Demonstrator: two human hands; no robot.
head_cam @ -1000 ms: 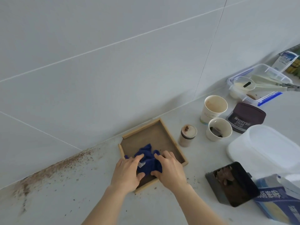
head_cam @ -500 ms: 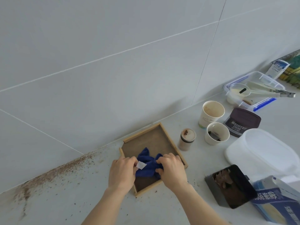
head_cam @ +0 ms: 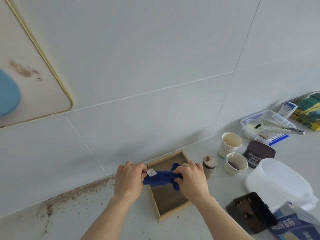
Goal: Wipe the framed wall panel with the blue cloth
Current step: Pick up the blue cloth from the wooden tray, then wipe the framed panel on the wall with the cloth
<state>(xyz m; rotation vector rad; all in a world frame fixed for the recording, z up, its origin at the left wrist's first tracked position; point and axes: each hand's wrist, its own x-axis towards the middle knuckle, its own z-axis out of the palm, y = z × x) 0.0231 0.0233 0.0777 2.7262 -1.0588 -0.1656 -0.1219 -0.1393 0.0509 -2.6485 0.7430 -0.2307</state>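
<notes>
Both hands are up over the wooden tray (head_cam: pixel 168 201), which sits on the counter against the tiled wall. The left hand (head_cam: pixel 129 181) pinches one end of the blue cloth (head_cam: pixel 161 178), right by its small white tag (head_cam: pixel 151 172), and the right hand (head_cam: pixel 191 181) is closed around the other end, so the cloth hangs bunched between them just above the tray's brown floor.

The framed wall panel (head_cam: pixel 34 84) is well up and to the left of the tray, on the wall; it has a thin gold edge, a brown smear on its pale face and a blue shape at the picture's edge. Brown powder (head_cam: pixel 72 196) is scattered along the foot of the wall left of the tray.

Just right of the tray stands a small jar (head_cam: pixel 209 167), then two paper cups (head_cam: pixel 229 145), a cocoa tub (head_cam: pixel 258 154) and a clear lidded box (head_cam: pixel 267 127) with tongs across it. Nearer me, right of the tray, are a white container (head_cam: pixel 278 182), a dark bin (head_cam: pixel 251 212) of brown scraps and a blue carton (head_cam: pixel 296 226).
</notes>
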